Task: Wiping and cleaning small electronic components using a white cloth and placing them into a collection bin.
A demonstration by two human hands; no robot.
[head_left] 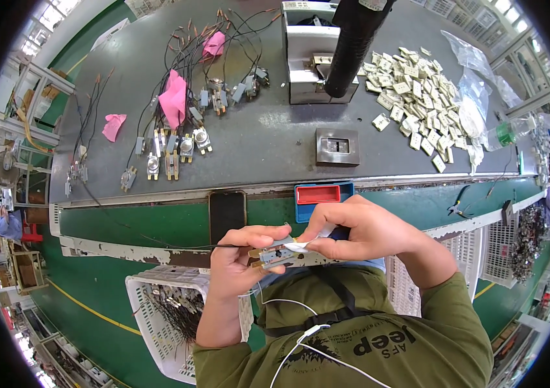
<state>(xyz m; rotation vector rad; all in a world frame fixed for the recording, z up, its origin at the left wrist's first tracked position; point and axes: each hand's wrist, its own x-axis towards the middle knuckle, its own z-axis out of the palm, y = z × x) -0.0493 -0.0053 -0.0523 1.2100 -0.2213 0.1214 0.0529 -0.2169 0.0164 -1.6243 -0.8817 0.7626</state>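
Note:
My left hand (228,262) is closed around a small electrical part (273,257) with a grey body and brass-coloured terminals. From its left side a black wire (158,243) trails away over the bench edge. With thumb and forefinger, my right hand (375,227) pinches a white, soft-looking piece (299,246), tissue or thin cloth, against the right end of the part. Fingers hide some of both things. Just beyond my hands are a dark phone (227,212) and a blue tray (303,215) with a red tray (317,194) inside.
Similar wired parts (171,165) and pink scraps (172,100) lie at left on the grey bench (249,161). A metal fixture block (324,159) sits mid-bench beneath a black hose (355,45). Cream ceramic-looking blocks (417,97) are heaped right, near pliers (459,207). White crates (152,323) flank me.

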